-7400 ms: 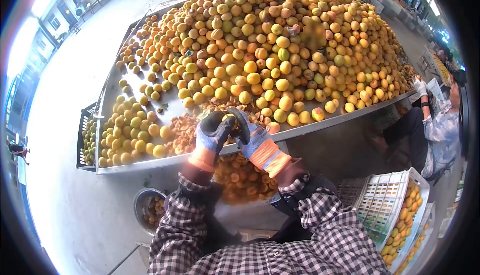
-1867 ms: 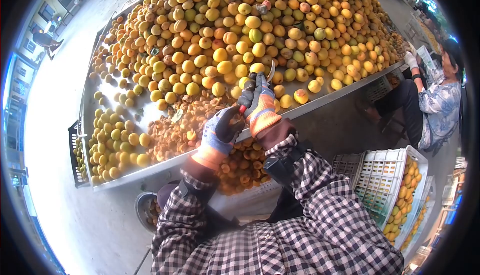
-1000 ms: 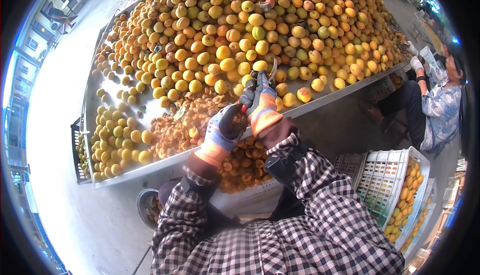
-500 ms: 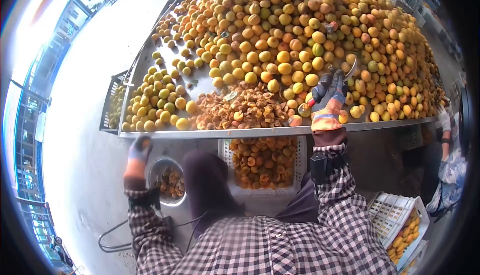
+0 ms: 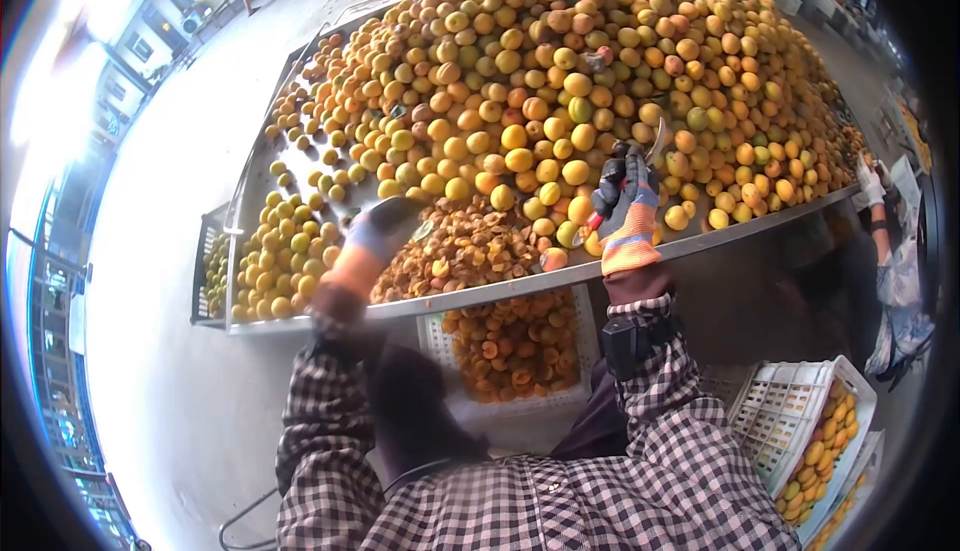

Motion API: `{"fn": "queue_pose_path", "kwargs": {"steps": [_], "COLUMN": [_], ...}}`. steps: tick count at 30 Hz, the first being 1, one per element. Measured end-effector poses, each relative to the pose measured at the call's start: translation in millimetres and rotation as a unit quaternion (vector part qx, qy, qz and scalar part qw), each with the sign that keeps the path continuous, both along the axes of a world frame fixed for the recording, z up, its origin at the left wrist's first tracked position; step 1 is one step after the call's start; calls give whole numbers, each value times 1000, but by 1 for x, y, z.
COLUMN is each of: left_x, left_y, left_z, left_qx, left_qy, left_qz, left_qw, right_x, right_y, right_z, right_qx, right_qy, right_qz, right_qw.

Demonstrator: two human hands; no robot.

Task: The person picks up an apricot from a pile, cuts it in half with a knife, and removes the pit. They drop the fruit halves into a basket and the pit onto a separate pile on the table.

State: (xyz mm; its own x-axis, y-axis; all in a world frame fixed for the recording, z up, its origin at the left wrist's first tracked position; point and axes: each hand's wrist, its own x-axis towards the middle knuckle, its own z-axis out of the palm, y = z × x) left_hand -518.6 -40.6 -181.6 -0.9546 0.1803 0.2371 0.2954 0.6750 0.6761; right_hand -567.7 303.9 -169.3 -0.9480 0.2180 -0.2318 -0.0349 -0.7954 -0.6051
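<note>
Head view: we have the right hand, gloved, fingers closed round a knife. Curved blade sticks up past the fingertips, over the near slope of the fruit pile; a bit of red handle shows below the fist. We can't tell if it also grips a fruit.

Left hand, also gloved, is motion-blurred over the left edge of the scraps. We can't tell how far open it is, or if it has hold of anything. Hands are well apart.

Scraps lie on the table at its near edge, between loose fruit on the left and the main pile. Below that edge we see a white crate of cut fruit, between the knees. Fruit-filled basket tilted at lower right. Co-worker's gloved hand at the table's right end.
</note>
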Motion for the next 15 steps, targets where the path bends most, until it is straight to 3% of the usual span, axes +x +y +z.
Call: {"fn": "queue_pose_path", "kwargs": {"steps": [3,5,7,8,9,11,12,15], "left_x": [-52,-98,-121,-115,-128,-131,-133,-144], "left_y": [60,68,93,112,118,144,155,159], "left_z": [-3,-55,-61,-34,-46,-26,-20,-35], "left_qx": [61,79,7,-46,-88,-306,-374,-399], "left_qy": [-91,-68,-28,-50,-11,23,-13,20], "left_qz": [8,-3,21,34,21,17,32,37], "left_qw": [994,995,999,997,996,952,927,916], "right_x": [-2,0,0,-1,-1,1,0,-1], "right_y": [4,5,9,9,10,11,12,12], "right_z": [-1,0,-4,-3,-3,-4,-9,-5], "right_qx": [8,12,0,2,-3,29,28,62], "right_qy": [-30,-36,-13,-14,-15,-16,5,-17], "right_qz": [-17,-18,-8,-9,-2,24,33,30], "right_qw": [999,999,1000,1000,1000,999,999,997]}}
